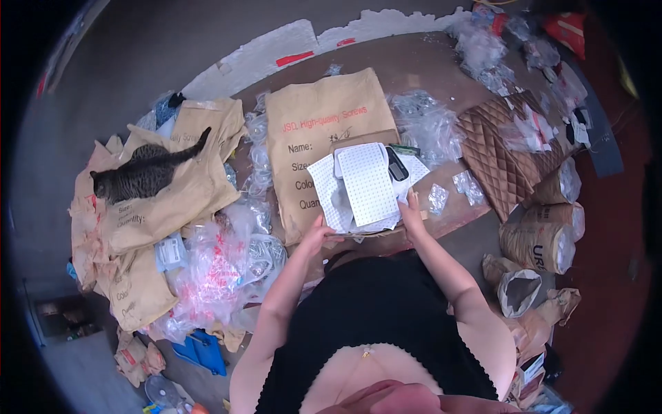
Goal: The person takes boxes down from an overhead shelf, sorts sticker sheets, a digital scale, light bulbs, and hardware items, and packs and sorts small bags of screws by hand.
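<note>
Both my hands grip a shallow cardboard box [365, 137] at its near side, in front of my body. My left hand [317, 235] is closed on the near left corner, and my right hand [412, 217] on the near right side. Several white sheets printed with rows of small marks [371, 185] lie in the box, some sticking out over its edges. Beside them is a dark device with a small grey display [397, 166], partly covered. A large brown paper sack with red lettering [321, 103] lies flat beneath and behind the box.
A tabby cat [141, 172] lies on brown paper sacks [172, 217] at the left. Clear plastic bags [217, 265] are heaped nearby, with more small bags [424, 124] behind the box. A quilted brown cover [493, 152] lies at the right, above standing sacks [541, 238].
</note>
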A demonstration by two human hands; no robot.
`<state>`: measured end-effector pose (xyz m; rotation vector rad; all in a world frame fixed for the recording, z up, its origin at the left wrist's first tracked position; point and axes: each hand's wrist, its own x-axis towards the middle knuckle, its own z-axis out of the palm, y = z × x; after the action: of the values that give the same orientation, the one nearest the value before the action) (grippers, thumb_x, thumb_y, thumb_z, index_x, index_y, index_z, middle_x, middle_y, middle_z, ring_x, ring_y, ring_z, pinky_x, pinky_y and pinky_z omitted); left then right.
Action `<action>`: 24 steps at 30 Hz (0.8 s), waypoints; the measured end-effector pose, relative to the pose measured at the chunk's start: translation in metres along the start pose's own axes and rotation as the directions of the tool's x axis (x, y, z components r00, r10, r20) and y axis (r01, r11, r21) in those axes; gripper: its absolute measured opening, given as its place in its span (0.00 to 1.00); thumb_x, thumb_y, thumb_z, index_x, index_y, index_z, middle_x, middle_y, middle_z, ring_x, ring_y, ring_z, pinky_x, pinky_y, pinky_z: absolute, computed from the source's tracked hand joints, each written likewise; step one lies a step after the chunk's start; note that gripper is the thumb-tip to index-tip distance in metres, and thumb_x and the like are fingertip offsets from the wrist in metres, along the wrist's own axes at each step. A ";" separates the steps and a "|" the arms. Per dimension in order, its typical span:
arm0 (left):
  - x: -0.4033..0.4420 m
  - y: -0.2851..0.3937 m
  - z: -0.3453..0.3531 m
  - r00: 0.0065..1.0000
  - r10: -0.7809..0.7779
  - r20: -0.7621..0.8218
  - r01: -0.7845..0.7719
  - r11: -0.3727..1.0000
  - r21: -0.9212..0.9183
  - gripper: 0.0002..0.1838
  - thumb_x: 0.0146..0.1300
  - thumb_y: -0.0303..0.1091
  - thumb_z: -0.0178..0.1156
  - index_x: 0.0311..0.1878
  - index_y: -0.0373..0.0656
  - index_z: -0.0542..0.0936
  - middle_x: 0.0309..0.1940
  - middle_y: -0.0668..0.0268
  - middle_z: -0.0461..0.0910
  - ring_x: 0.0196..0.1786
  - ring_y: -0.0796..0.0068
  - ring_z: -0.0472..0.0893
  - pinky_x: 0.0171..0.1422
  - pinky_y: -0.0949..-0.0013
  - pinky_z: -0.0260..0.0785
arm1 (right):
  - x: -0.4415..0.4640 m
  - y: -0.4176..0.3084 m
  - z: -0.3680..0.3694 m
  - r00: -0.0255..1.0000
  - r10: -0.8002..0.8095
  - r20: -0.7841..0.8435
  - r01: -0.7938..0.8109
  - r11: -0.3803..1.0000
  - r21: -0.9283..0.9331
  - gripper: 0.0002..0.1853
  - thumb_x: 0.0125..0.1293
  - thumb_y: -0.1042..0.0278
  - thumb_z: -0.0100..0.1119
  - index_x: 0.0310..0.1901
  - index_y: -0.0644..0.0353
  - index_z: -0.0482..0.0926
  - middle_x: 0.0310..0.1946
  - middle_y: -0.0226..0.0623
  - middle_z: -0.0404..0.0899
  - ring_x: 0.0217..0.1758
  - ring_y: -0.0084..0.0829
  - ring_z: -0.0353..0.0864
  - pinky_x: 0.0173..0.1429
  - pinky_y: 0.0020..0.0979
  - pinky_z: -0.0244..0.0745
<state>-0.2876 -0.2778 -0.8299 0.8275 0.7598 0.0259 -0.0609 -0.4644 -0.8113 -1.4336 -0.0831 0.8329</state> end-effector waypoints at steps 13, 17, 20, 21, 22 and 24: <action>-0.075 0.060 -0.017 0.948 0.278 -0.153 -0.259 0.957 0.129 0.42 0.51 0.26 0.60 0.73 0.40 0.59 0.63 0.64 0.72 0.64 0.71 0.72 0.69 0.68 0.61 | -0.046 -0.085 0.075 0.878 -0.335 0.341 0.388 0.916 -0.099 0.40 0.63 0.82 0.55 0.75 0.64 0.50 0.73 0.44 0.55 0.76 0.34 0.55 0.76 0.33 0.52; -0.129 0.110 -0.005 0.947 0.319 -0.049 -0.322 0.929 -0.183 0.47 0.59 0.35 0.60 0.78 0.45 0.46 0.73 0.64 0.59 0.74 0.67 0.60 0.77 0.62 0.51 | -0.049 -0.151 0.125 0.793 -0.399 0.460 0.427 0.903 0.047 0.42 0.56 0.83 0.57 0.74 0.68 0.52 0.72 0.45 0.58 0.75 0.34 0.59 0.75 0.34 0.54; -0.136 0.123 -0.026 0.865 0.497 0.066 -0.424 0.796 -0.432 0.45 0.62 0.42 0.59 0.78 0.50 0.46 0.76 0.65 0.54 0.74 0.61 0.61 0.77 0.56 0.53 | -0.057 -0.213 0.169 0.676 -0.452 0.583 0.487 0.867 0.108 0.42 0.54 0.84 0.55 0.73 0.69 0.53 0.72 0.45 0.60 0.74 0.34 0.60 0.75 0.33 0.54; -0.155 0.138 -0.022 0.848 0.527 0.060 -0.453 0.778 -0.435 0.45 0.62 0.42 0.59 0.78 0.50 0.46 0.76 0.65 0.54 0.74 0.61 0.61 0.77 0.56 0.53 | -0.064 -0.230 0.181 0.646 -0.453 0.614 0.466 0.871 0.154 0.43 0.53 0.85 0.56 0.73 0.69 0.54 0.71 0.45 0.61 0.73 0.33 0.62 0.74 0.33 0.56; -0.176 0.153 -0.019 0.757 0.644 0.109 -0.544 0.714 -0.441 0.45 0.62 0.47 0.59 0.78 0.51 0.47 0.76 0.64 0.54 0.75 0.60 0.61 0.76 0.52 0.55 | -0.072 -0.250 0.194 0.628 -0.461 0.628 0.479 0.864 0.155 0.43 0.53 0.85 0.56 0.73 0.69 0.54 0.71 0.45 0.61 0.73 0.33 0.62 0.74 0.33 0.56; -0.218 0.186 -0.015 0.558 0.802 0.214 -0.718 0.596 -0.360 0.48 0.61 0.54 0.61 0.78 0.51 0.47 0.76 0.63 0.54 0.75 0.57 0.60 0.74 0.45 0.57 | -0.089 -0.296 0.232 0.554 -0.481 0.679 0.506 0.843 0.184 0.43 0.51 0.85 0.56 0.72 0.70 0.55 0.69 0.44 0.64 0.71 0.33 0.66 0.71 0.31 0.61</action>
<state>-0.4097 -0.2053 -0.5800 0.8505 -0.0188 0.7372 -0.1119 -0.2944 -0.4682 -0.9486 -1.0655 0.8532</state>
